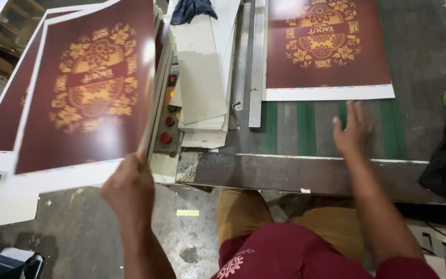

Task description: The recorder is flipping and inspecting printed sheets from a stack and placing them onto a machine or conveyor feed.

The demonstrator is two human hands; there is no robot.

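Stained concrete floor, worn metal machine bed, green belts

The left hand holds a maroon printed sheet with gold ornament at the left, above the floor. To its right stands a stack of white boards beside a red-buttoned control panel. Farther right, a second maroon printed sheet lies on the green-striped tabletop, behind the right hand.

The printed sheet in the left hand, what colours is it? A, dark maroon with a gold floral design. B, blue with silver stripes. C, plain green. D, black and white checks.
A: the left hand grips the lower edge of a printed sheet that is dark maroon with a gold floral ornament and a white margin.
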